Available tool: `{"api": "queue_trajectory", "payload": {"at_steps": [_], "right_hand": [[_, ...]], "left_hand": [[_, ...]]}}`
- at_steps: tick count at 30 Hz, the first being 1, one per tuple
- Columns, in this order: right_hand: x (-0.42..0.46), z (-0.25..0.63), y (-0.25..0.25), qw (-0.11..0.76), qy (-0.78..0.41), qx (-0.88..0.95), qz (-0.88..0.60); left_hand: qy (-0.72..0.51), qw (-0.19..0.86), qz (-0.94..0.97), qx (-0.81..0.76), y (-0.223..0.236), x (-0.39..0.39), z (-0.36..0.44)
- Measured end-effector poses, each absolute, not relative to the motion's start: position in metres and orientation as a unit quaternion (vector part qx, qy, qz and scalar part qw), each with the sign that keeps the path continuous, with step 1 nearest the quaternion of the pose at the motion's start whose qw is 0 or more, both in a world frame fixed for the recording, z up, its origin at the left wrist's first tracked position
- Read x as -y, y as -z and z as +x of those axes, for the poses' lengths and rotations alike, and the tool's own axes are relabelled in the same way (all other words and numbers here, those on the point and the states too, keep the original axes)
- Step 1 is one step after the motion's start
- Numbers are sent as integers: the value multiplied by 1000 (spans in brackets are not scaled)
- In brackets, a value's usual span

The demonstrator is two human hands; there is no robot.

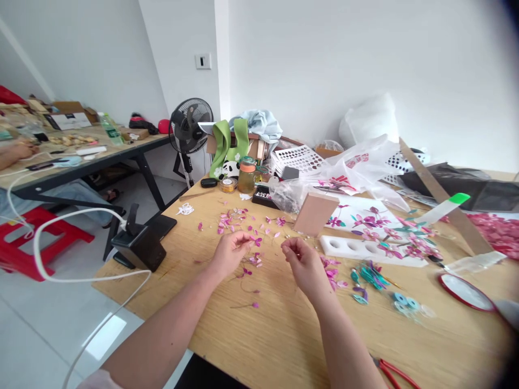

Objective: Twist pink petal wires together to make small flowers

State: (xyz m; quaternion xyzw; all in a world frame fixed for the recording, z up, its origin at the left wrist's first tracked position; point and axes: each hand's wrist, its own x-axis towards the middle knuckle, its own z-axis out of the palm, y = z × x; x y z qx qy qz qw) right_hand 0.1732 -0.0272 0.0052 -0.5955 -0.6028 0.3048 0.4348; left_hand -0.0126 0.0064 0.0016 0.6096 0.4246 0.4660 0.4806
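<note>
My left hand (230, 252) hovers over the wooden table (267, 329), fingers pinched on a small pink petal (257, 240) with a thin wire. My right hand (302, 259) is beside it, fingers curled in a pinch; what it holds is too small to make out. Loose pink petals (235, 219) and wired pink buds (253, 305) lie scattered round both hands.
A white foam block with holes (357, 247) holds pink flower stems (381, 227). Teal pieces (371, 275), a red-rimmed lid (466, 292) and red pliers (395, 373) lie at right. Jars (246, 175), bags and a fan (190, 127) stand behind. A white cable (52, 275) and a black device (140, 246) lie at left.
</note>
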Motion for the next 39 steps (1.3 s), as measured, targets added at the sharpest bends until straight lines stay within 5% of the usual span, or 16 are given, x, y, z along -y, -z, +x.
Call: {"api": "queue_trajectory", "payload": {"at_steps": [9, 21, 39], "right_hand": [[32, 167, -13, 421, -206, 671, -574], [34, 163, -7, 349, -141, 762, -527], [35, 164, -4, 303, -146, 788, -516]], "left_hand": [[-355, 532, 671, -375, -2, 6, -8], [-353, 241, 836, -343, -3, 3, -13], [-313, 283, 840, -341, 0, 2, -9]]}}
